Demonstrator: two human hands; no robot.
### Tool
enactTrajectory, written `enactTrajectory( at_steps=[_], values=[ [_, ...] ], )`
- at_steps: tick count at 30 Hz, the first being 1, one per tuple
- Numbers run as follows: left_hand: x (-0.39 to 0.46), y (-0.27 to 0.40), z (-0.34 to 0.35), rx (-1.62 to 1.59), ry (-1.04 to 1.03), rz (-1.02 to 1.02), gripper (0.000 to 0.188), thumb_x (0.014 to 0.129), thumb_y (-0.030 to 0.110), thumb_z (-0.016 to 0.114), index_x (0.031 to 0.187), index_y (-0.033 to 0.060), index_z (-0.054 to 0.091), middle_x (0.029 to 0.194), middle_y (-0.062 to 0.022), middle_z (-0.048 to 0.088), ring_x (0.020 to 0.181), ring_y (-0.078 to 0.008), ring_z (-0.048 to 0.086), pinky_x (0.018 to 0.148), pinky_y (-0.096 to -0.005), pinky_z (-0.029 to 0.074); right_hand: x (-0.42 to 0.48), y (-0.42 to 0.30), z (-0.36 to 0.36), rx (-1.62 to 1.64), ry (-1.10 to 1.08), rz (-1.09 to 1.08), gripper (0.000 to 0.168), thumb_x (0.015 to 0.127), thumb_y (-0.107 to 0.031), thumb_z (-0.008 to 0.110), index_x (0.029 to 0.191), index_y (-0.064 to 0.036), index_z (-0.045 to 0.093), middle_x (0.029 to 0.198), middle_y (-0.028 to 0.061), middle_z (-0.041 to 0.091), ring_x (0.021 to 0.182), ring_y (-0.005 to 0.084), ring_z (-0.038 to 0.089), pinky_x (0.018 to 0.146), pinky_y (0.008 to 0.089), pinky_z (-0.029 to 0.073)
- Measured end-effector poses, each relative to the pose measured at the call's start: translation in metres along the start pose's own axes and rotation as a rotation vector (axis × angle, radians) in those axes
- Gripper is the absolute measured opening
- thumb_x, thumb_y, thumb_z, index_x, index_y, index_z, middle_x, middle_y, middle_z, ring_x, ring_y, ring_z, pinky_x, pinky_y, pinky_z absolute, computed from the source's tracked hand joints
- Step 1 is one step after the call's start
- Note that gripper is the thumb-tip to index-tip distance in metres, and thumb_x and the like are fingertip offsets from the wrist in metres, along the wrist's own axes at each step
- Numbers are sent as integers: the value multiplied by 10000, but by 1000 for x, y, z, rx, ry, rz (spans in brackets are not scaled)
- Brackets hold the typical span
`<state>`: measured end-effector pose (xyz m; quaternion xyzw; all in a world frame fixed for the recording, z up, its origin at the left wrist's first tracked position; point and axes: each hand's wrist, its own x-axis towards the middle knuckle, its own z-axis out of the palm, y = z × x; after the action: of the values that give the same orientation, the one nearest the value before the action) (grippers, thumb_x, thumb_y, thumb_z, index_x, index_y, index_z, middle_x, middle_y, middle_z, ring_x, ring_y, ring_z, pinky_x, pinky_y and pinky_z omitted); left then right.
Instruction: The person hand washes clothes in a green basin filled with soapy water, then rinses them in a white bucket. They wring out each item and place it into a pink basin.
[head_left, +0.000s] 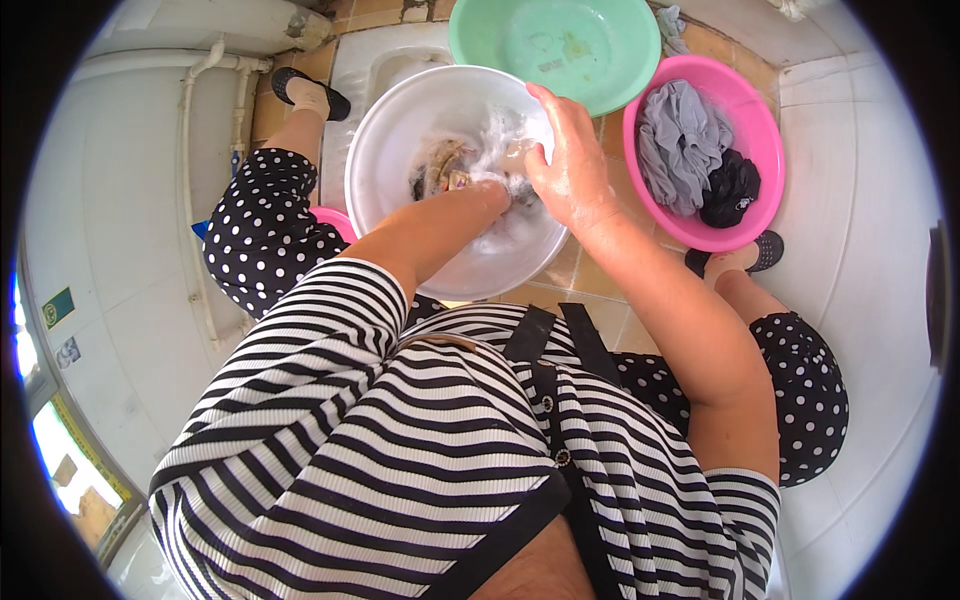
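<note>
A white plastic basin (381, 154) of sudsy water stands tilted in front of me. My left hand (493, 196) reaches into it, sunk in water and foam (499, 139) past the wrist, so its fingers are hidden. Beside that arm, a brown patterned cloth (444, 163) with a dark part lies in the water. At the basin's right side, my wet right hand (568, 159) grips the rim, its thumb on the inner side and its fingers along the edge.
A green basin (517, 49) holding a little water is behind the white one. To the right, a pink basin (772, 161) holds grey fabric (679, 142) and a black garment (729, 191). A white squat toilet (352, 64) and wall pipes (187, 150) are left.
</note>
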<state>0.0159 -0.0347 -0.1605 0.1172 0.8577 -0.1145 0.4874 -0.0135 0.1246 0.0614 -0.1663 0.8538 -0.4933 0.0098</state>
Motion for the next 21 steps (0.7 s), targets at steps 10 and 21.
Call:
enactTrajectory(
  at_steps=[10,21],
  values=[
    [-1,-20,-45,-459,271,-140,534,843,457,589,1219,79,604,1204,-161,625,1130,-293,587,963,-400,439,-4,-10,-1,8,-35,9,614,764,41,539,1339,-152,448,1199,143,494,1128,330,496,929,415,448],
    [-190,-60,-112,-1061,410,124,545,875,438,602,1226,22,563,1053,-103,652,928,-204,623,857,-341,485,-4,-5,-2,0,-25,29,587,795,2,539,1342,-185,441,1253,149,488,1159,337,507,950,408,451]
  ],
)
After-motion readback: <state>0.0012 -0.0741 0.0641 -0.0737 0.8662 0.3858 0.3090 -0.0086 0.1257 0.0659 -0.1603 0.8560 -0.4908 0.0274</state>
